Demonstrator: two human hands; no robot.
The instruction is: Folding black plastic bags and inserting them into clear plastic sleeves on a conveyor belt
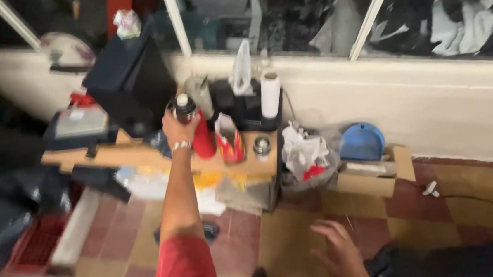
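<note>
Dim indoor light, heavy motion blur throughout, dark smeared left edge, pale glare on windows

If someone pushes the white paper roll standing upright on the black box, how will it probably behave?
The white paper roll stands tall and narrow on the black box, so it would likely tip easily. Being round, it may then roll. It looks like paper, so probably light.

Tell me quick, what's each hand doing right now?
Left hand: closed around a dark spray can above the wooden shelf.
Right hand: open, fingers spread, holding nothing, over the tiled floor.
</note>
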